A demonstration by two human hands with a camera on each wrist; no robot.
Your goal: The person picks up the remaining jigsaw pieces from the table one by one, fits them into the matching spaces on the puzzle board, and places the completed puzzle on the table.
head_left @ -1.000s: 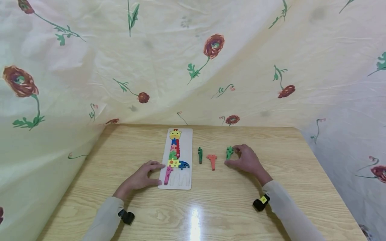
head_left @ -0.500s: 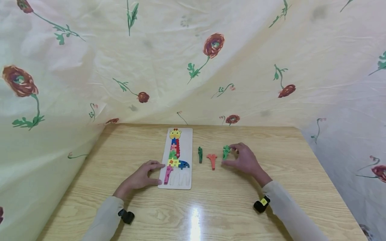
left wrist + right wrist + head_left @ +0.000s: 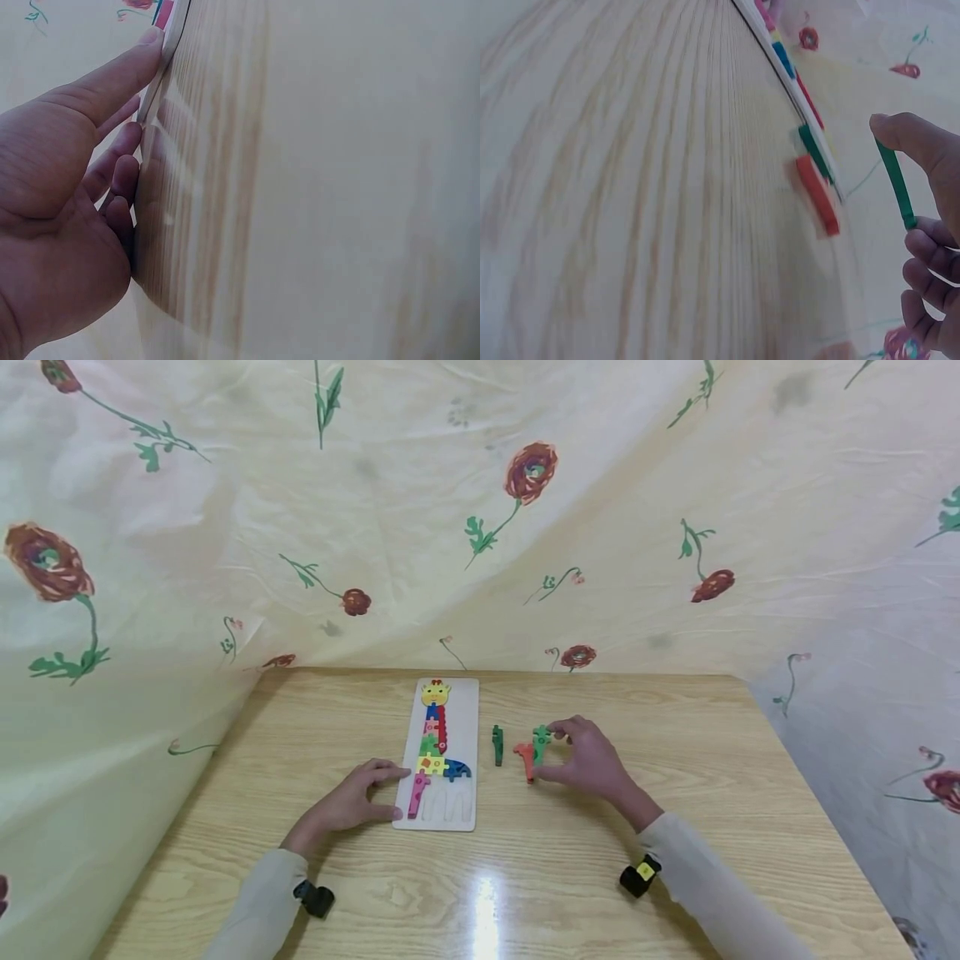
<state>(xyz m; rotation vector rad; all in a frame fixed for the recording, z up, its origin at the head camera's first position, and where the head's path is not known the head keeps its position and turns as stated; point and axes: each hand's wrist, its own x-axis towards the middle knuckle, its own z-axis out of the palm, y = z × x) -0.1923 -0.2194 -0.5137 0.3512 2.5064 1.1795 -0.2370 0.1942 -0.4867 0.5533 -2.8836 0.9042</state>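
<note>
In the head view, my left hand [image 3: 351, 800] rests at the left edge of a white puzzle board [image 3: 462, 718], with thumb and fingertips touching it. The left wrist view has the thumb [image 3: 124, 75] at the board's edge. A giraffe of coloured pieces fills the upper board, with a pink leg piece [image 3: 417, 797] set beside bare leg slots. My right hand [image 3: 592, 762] pinches a light green puzzle piece [image 3: 541, 743] between thumb and a finger. This green piece [image 3: 895, 180] is raised off the table in the right wrist view. It partly overlaps an orange leg piece [image 3: 526, 760] in the head view.
A dark green puzzle piece [image 3: 498, 746] lies between the board and the orange piece. Everything sits on a wood-grain table [image 3: 375, 893]. A flowered cloth [image 3: 420, 527] hangs along the back and sides.
My right hand has moved left with the light green piece, from the right of the orange piece to over its right side. The left hand and the board have stayed put.
</note>
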